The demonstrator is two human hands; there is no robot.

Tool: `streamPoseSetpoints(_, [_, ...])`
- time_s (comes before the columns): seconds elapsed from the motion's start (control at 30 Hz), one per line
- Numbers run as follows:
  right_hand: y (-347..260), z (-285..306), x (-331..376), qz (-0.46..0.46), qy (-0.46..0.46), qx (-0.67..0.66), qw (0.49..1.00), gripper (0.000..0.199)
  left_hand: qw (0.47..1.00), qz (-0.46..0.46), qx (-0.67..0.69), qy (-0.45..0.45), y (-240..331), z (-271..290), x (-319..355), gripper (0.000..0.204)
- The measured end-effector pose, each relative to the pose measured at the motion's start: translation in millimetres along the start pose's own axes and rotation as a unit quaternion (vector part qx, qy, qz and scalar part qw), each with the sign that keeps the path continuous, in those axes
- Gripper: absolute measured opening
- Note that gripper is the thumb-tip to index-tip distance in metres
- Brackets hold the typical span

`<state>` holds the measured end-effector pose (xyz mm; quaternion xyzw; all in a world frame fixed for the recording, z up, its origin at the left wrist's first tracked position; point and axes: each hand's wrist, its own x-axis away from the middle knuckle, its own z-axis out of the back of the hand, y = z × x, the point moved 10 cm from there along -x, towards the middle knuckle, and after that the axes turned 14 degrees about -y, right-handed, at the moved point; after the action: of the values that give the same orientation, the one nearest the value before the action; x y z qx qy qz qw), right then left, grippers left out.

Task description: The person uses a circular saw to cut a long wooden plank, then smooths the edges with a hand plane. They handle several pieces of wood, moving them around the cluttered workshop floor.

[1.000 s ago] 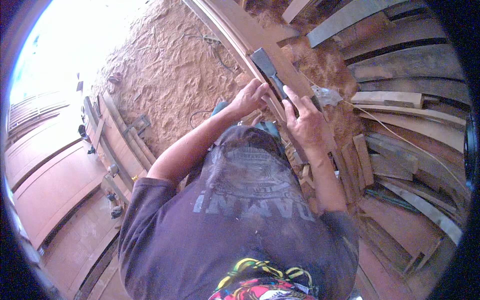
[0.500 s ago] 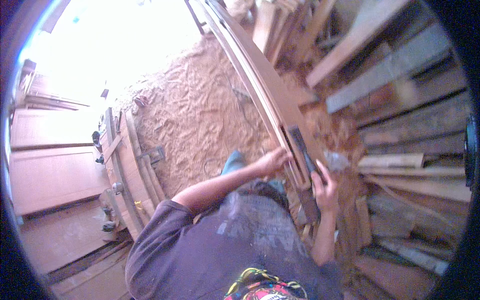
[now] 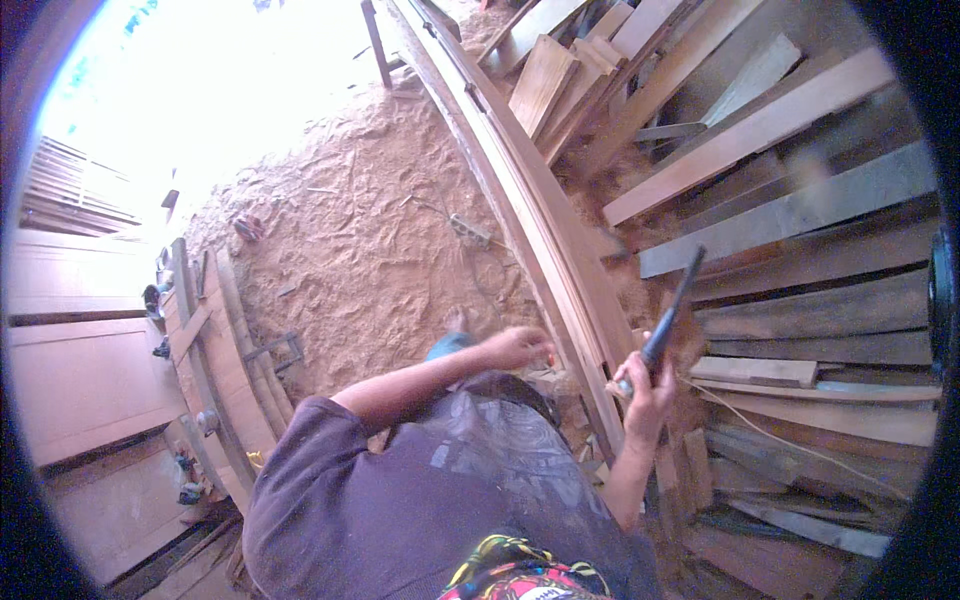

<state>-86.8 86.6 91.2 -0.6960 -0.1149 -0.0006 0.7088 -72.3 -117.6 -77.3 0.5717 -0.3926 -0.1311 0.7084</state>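
A stack of long curved wooden planks [image 3: 540, 215] runs from the top centre down to my hands. My left hand [image 3: 515, 348] sits at the planks' left edge with its fingers curled; whether it grips the wood is hidden. My right hand [image 3: 645, 388] is closed around the handle of a long dark tool [image 3: 672, 305]. The tool is lifted off the planks and points up and to the right. Blurred shavings [image 3: 640, 290] hang around it. My dark shirt [image 3: 440, 500] fills the lower middle.
Sawdust covers the floor [image 3: 340, 240], with a power strip and its cable [image 3: 470, 230] lying on it. Loose boards [image 3: 800, 200] are piled to the right. Curved wooden frames [image 3: 215, 340] and flat panels [image 3: 80, 380] lie on the left.
The view has tilted up and shows more of the planks' length. My right hand has raised the dark tool off the planks and swung it to the right. My left hand stays by the planks' edge.
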Motion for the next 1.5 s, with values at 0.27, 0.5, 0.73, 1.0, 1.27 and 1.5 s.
streamPoseSetpoints(0.27, [12.6, -89.9, -99.5, -0.049, 0.006, 0.126, 0.991, 0.035, 0.970, 0.108, -0.007, 0.220, -119.4, 200.0, 115.6, 0.038])
streamPoseSetpoints(0.5, [-4.4, -156.5, -199.1, 0.044, -0.066, 0.277, 0.958, 0.050, 0.918, 0.129, 0.181, 0.328, -180.1, 254.0, 191.1, 0.032])
streamPoseSetpoints(0.73, [-53.8, -239.1, -294.0, 0.028, -0.095, 0.068, 0.993, 0.049, 0.875, 0.116, 0.318, 0.346, -196.0, 280.6, 189.4, 0.029])
streamPoseSetpoints(1.0, [-44.2, -280.7, -434.0, 0.131, -0.115, 0.288, 0.942, 0.041, 0.896, 0.025, 0.249, 0.367, -102.2, 446.1, 128.8, 0.028])
streamPoseSetpoints(1.27, [-36.9, -367.6, -550.3, 0.135, -0.199, 0.302, 0.922, 0.037, 0.929, 0.030, 0.110, 0.351, -9.4, 593.7, 19.5, 0.041])
streamPoseSetpoints(1.5, [-48.8, -376.8, -582.7, 0.151, -0.253, 0.335, 0.895, 0.034, 0.924, 0.038, 0.158, 0.346, -14.3, 606.3, -25.8, 0.039])
